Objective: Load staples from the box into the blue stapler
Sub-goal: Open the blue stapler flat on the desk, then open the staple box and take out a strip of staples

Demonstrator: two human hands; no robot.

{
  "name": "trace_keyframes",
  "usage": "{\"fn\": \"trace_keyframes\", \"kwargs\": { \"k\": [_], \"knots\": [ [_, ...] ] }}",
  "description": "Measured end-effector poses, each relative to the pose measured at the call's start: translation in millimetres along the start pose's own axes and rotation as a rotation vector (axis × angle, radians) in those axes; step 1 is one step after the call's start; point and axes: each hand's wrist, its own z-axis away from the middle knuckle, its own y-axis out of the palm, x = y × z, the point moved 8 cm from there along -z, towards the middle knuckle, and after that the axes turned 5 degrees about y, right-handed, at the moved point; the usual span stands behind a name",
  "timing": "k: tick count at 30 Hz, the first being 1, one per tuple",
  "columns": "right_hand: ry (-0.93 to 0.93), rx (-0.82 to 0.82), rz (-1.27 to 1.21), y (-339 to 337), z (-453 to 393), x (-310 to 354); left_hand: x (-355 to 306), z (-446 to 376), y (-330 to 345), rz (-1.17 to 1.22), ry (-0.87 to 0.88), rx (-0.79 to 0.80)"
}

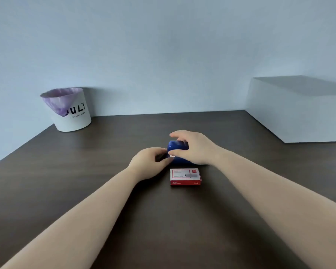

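Both hands clasp the stapler — left hand at its left end, right hand over the top — box just near of it.

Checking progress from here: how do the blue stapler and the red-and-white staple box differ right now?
The glossy blue stapler is handled by both hands, left hand at its near-left end and right hand over its top; the red-and-white cardboard staple box lies untouched and appears closed. The stapler is rounded and mostly hidden; the box is flat, rectangular and fully visible. The stapler sits farther away, the box nearer. Both rest on the dark wooden table.
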Motion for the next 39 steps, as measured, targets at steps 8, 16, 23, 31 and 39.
{"fn": "trace_keyframes", "kwargs": {
  "k": [8,16,23,31,39],
  "knots": [
    [-0.062,-0.283,-0.084,-27,-2,6,2,2,-2,-0.081,-0.016,-0.039],
    [0.228,-0.612,-0.818,-74,51,-105,9,-4,-2,-0.084,-0.043,-0.057],
    [0.495,-0.499,-0.633,-55,67,-151,9,-1,-3,-0.088,-0.045,-0.061],
    [0.454,-0.497,-0.291,-56,72,-142,-4,19,-20,0.066,0.060,-0.258],
    [0.290,-0.684,-0.213,-75,77,-101,-23,27,-1,0.027,0.162,0.020]
  ]
}}
